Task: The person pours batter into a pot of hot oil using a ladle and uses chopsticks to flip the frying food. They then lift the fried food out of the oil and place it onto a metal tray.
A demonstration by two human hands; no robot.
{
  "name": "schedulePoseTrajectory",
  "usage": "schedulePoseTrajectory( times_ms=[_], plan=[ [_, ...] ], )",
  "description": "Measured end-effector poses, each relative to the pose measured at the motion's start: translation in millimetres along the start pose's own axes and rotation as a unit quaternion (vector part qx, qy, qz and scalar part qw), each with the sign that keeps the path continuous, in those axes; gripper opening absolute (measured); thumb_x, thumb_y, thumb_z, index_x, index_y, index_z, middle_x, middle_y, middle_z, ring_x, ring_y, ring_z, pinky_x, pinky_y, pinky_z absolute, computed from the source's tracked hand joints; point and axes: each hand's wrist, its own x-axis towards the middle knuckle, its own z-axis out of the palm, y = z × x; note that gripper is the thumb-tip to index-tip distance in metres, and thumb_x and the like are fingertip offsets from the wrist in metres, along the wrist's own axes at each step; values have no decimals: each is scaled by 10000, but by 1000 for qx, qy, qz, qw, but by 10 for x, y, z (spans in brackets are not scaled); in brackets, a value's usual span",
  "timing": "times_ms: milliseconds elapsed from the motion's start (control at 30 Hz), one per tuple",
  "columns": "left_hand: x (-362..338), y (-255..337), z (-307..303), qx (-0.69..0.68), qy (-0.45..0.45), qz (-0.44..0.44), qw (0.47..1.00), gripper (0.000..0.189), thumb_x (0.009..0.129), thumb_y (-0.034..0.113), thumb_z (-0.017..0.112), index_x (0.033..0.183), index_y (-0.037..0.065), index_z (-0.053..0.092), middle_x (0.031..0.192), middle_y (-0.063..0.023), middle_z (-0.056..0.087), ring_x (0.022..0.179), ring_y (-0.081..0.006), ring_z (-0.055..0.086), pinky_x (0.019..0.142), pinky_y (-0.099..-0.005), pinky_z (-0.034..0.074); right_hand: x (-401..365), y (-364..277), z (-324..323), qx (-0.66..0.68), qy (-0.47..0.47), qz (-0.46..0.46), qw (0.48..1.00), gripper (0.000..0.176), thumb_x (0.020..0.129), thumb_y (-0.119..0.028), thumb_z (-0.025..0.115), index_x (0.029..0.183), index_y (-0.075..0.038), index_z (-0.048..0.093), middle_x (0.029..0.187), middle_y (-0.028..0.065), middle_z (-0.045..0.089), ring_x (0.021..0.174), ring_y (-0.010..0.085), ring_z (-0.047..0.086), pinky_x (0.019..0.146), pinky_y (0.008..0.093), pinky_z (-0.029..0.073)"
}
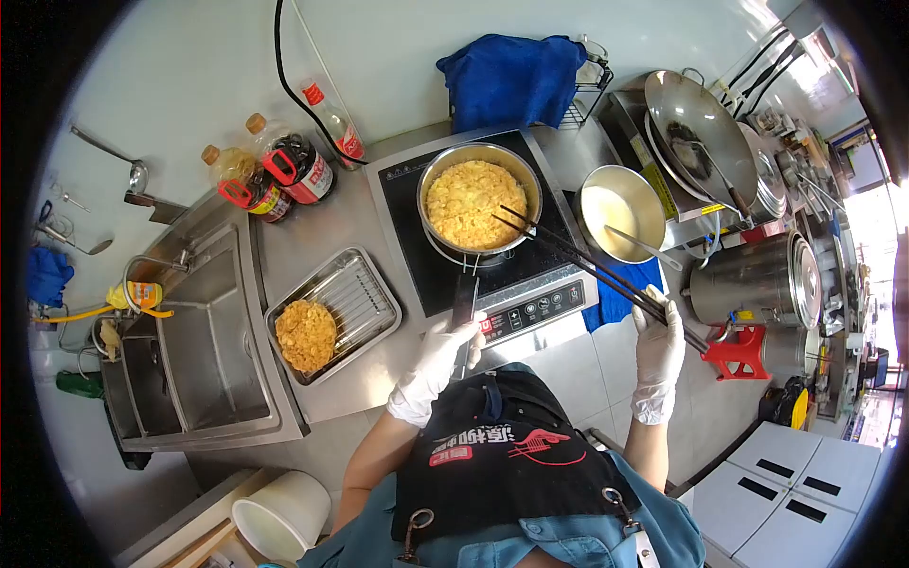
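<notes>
My left hand (443, 358), in a white glove, is wrapped round the dark handle (464, 301) of a steel pan (533, 180) on the black cooktop (415, 284). A round, golden, crumbly cake (472, 204) fills most of the pan. My gloved right hand (660, 343) grips long dark chopsticks (587, 265), whose tips reach over the pan's right side to the cake. Left of the cooktop, a similar golden cake (306, 336) lies on the rack of a steel tray (390, 301). A pot (651, 220) of pale liquid, with a ladle (644, 244) in it, stands right of the cooktop.
Sauce bottles (301, 170) stand along the back wall, with a sink (213, 341) at the left. A blue cloth (511, 80) hangs behind the cooktop. At the right are a wok (701, 123), a large steel pot (748, 281) and a red stool (737, 355). A white bucket (281, 516) stands below.
</notes>
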Motion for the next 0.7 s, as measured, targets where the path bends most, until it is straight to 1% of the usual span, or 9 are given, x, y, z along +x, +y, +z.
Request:
schedulePoseTrajectory(
  times_ms=[67,167,233,267,333,433,500,533,700],
  plan=[
    [10,-2,22,11,-4,12,1000,296,906,156,529,1124,-43,518,692,-49,552,508,-116,522,441,-227,421,-12,-4,5,-10,16,-11,1000,344,926,-283,485,1100,6,548,1132,126,570,1041,208,550,883,351,456],
    [21,-4,62,59,34,12,998,263,903,149,534,1089,-35,551,653,-32,537,461,-110,497,405,-222,384,-34,-47,33,-30,30,-23,999,293,917,-238,504,1079,-1,561,1112,123,574,1022,208,561,871,358,472],
    [40,-38,48,62,36,28,997,195,896,144,544,996,-19,582,618,-24,528,430,-103,477,381,-221,360,-44,-96,32,-39,30,-25,998,278,914,-221,512,1080,-4,562,1117,115,572,1018,201,563,866,353,477],
    [40,-39,53,63,35,28,997,195,896,144,544,996,-19,582,618,-24,528,430,-103,477,381,-221,360,-45,-125,18,-52,14,-21,998,273,911,-217,516,1088,-15,564,1123,104,576,1010,187,567,862,346,477],
    [38,-36,67,84,53,31,995,150,889,142,555,915,-4,576,590,-20,518,407,-96,457,368,-223,346,-48,-182,34,-65,-1,-18,998,268,908,-213,520,1095,-26,567,1129,94,581,1003,173,572,857,339,478],
    [16,-28,91,97,57,50,992,129,878,139,572,858,12,563,559,-13,504,397,-88,447,361,-223,335,-69,-343,173,-93,30,-62,993,231,915,-197,511,1015,2,574,1036,122,601,908,194,608,766,338,532],
    [38,-103,65,89,62,53,993,123,878,136,573,855,15,564,555,-11,501,392,-86,441,358,-223,330,-84,-519,299,-131,27,-79,988,216,918,-193,505,997,-5,578,1025,126,604,886,185,613,726,309,541],
    [44,-139,55,83,68,58,993,118,878,134,573,853,19,564,550,-8,498,387,-84,435,354,-224,325,-80,-590,350,-149,16,-90,985,221,920,-198,503,994,-4,580,1016,128,607,872,177,615,676,286,544],
    [69,-309,57,102,100,64,988,129,889,137,559,811,39,530,540,5,487,364,-79,408,344,-227,313,-172,-967,680,-282,16,-140,949,271,911,-228,528,927,29,614,898,131,644,702,187,627,592,276,528]
  ],
)
